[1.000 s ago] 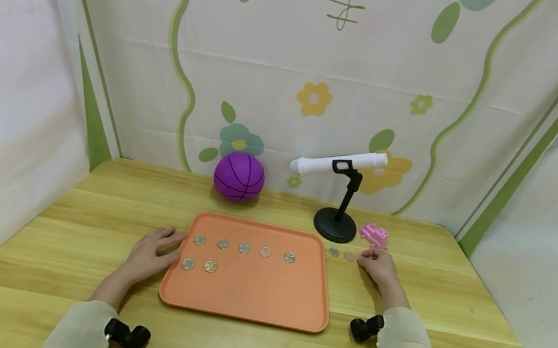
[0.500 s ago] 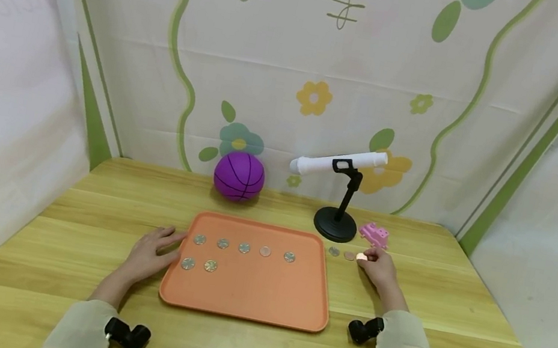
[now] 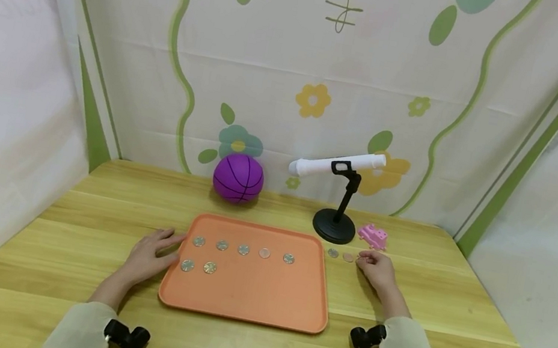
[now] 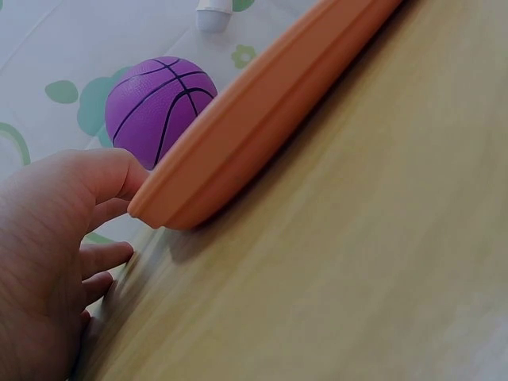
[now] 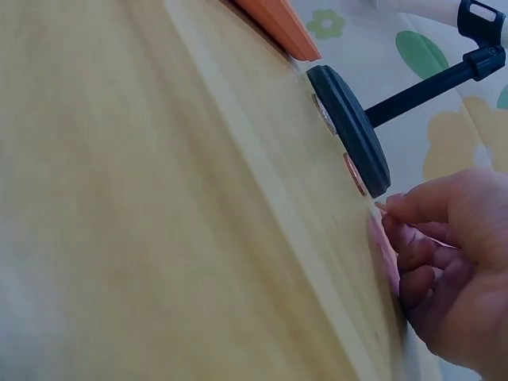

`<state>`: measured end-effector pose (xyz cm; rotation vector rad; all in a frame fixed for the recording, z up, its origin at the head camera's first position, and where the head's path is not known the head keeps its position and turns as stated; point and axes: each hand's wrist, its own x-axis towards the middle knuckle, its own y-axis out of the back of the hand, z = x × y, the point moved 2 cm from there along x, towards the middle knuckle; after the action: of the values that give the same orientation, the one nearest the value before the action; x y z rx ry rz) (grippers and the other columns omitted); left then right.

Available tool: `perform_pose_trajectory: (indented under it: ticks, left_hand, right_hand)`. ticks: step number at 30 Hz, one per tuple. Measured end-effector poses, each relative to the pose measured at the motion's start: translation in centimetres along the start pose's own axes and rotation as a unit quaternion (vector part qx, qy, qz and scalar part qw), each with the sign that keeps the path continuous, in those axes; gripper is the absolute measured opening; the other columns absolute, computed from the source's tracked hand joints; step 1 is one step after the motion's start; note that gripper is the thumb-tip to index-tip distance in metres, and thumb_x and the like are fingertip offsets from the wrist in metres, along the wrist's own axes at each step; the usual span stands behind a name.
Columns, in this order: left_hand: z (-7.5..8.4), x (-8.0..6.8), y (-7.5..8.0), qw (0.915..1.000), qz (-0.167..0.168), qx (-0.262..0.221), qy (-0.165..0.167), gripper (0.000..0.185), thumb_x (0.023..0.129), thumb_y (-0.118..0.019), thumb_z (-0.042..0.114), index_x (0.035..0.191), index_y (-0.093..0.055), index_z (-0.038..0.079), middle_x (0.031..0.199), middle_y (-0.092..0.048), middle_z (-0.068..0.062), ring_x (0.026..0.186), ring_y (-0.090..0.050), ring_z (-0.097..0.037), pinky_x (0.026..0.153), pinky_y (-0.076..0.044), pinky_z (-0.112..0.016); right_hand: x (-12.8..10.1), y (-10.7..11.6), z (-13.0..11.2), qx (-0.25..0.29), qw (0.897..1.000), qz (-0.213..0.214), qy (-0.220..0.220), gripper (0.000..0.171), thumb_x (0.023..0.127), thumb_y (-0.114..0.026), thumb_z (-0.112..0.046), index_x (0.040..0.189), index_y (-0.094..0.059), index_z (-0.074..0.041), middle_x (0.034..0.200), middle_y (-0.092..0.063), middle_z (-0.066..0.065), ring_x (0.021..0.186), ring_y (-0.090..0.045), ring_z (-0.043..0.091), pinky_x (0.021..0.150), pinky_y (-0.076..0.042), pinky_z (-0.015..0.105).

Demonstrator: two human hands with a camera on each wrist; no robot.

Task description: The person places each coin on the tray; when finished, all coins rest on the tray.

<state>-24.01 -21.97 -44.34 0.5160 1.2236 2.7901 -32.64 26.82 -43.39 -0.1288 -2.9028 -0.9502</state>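
My left hand [image 3: 147, 255] rests at the left edge of an orange tray [image 3: 258, 304], its fingers loosely extended against the rim. Several coins lie on the tray in two rows, among them a gold-toned coin [image 3: 210, 268] in the front row. To the right of the tray, my right hand [image 3: 378, 273] pinches a coin [image 5: 382, 207] between thumb and forefinger at the table surface. Most of that coin is hidden by the fingers. Beside it on the wood lie a silvery coin [image 3: 333, 253] and a coppery coin [image 3: 348, 257].
A pink toy [image 3: 373, 236] lies just behind my right hand. Behind the coins stands a black round-based stand [image 3: 334, 226] bearing a white microphone [image 3: 313, 166]. A purple basketball [image 3: 238, 178] sits behind the tray, before a patterned cloth backdrop [image 3: 279, 34].
Half a second ago the coin at my right fingertips showed a bright face; now it is mostly covered again. My right hand stays in nearly the same spot. The left hand has not moved.
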Motion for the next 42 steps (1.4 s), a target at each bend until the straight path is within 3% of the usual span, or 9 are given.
perform_pose_trajectory:
  ticks: [7,13,17,29,36,42]
  left_hand:
    - [0.1,0.0,0.0,1.0000,0.002,0.002,-0.004,0.045,0.083,-0.054,0.022,0.123,-0.049,0.004,0.128,-0.033,-0.028,0.119,-0.019,-0.046,0.092,-0.008,-0.058]
    - [0.2,0.0,0.1,1.0000,-0.002,0.000,0.001,0.045,0.083,-0.054,0.023,0.124,-0.049,0.005,0.129,-0.032,-0.027,0.119,-0.018,-0.045,0.093,-0.008,-0.058]
    - [0.2,0.0,0.1,1.0000,-0.002,0.000,0.001,0.045,0.083,-0.054,0.023,0.123,-0.049,0.005,0.129,-0.032,-0.027,0.120,-0.018,-0.044,0.093,-0.008,-0.057]
    - [0.3,0.0,0.1,1.0000,-0.003,-0.001,-0.003,0.044,0.083,-0.054,0.022,0.123,-0.049,0.004,0.128,-0.032,-0.028,0.119,-0.018,-0.046,0.092,-0.008,-0.059]
    - [0.4,0.0,0.0,1.0000,0.001,-0.003,-0.005,0.044,0.083,-0.054,0.022,0.123,-0.049,0.003,0.128,-0.033,-0.028,0.118,-0.019,-0.046,0.092,-0.008,-0.059]
    - [0.4,0.0,0.1,1.0000,0.001,-0.004,-0.005,0.044,0.083,-0.054,0.021,0.123,-0.049,0.003,0.128,-0.032,-0.028,0.119,-0.018,-0.046,0.092,-0.008,-0.059]
  right_hand:
    - [-1.0,0.5,-1.6,0.111,0.993,-0.009,-0.039,0.034,0.084,-0.054,-0.008,0.113,-0.050,0.010,0.091,-0.053,0.010,0.072,-0.049,0.010,0.061,-0.045,0.022]
    - [-1.6,0.3,-4.2,0.130,0.991,0.002,-0.011,0.035,0.082,-0.057,-0.006,0.111,-0.051,0.011,0.081,-0.057,0.002,0.063,-0.048,0.005,0.055,-0.043,0.020]
    - [-1.9,-0.6,-5.8,0.154,0.988,-0.021,0.009,0.034,0.083,-0.056,-0.005,0.111,-0.050,0.014,0.078,-0.060,0.002,0.058,-0.048,0.009,0.047,-0.037,0.018]
    - [-3.4,-5.8,-10.8,0.215,0.974,-0.065,0.008,0.028,0.083,-0.056,-0.004,0.111,-0.057,0.002,0.084,-0.061,0.007,0.064,-0.049,0.020,0.050,-0.038,0.024]
    - [-4.5,-9.6,-12.7,0.245,0.963,-0.112,0.016,0.030,0.082,-0.056,0.000,0.111,-0.055,0.008,0.081,-0.062,0.007,0.057,-0.050,0.015,0.049,-0.038,0.025]
    - [-5.4,-12.5,-13.5,0.232,0.963,-0.140,0.010,0.027,0.081,-0.057,-0.002,0.107,-0.059,0.006,0.083,-0.064,0.010,0.061,-0.053,0.018,0.051,-0.041,0.026]
